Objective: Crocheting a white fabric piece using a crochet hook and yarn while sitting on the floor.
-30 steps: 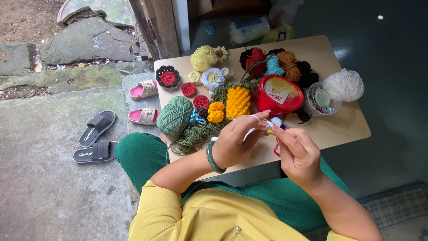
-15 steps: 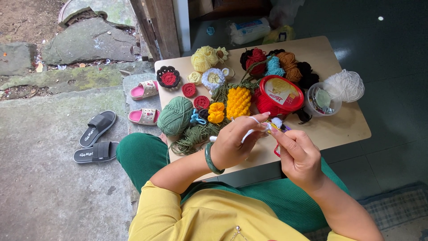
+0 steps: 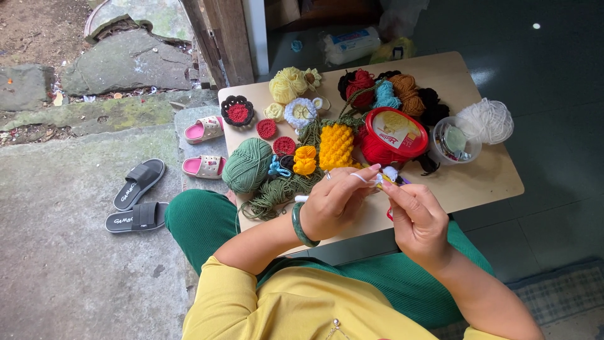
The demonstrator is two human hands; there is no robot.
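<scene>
Both my hands meet over the near edge of a small wooden table (image 3: 484, 173). My left hand (image 3: 333, 204), with a green bangle at the wrist, grips a crochet hook whose white end pokes out near my palm, and white yarn runs over its fingers. My right hand (image 3: 418, 217) pinches a small white and pale crochet piece (image 3: 390, 174) at its fingertips, right against the left hand's fingers.
The table holds a green yarn ball (image 3: 246, 165), a yellow crocheted pineapple shape (image 3: 336, 146), a red-lidded tub (image 3: 396, 129), a clear container (image 3: 456, 141), a white yarn ball (image 3: 487, 121) and several coloured yarns and rounds. Black sandals (image 3: 135, 196) and pink slippers (image 3: 204, 148) lie on the ground at left.
My hands stay together at the same spot, with only slight finger motion on the small piece. Nothing on the table has moved.
</scene>
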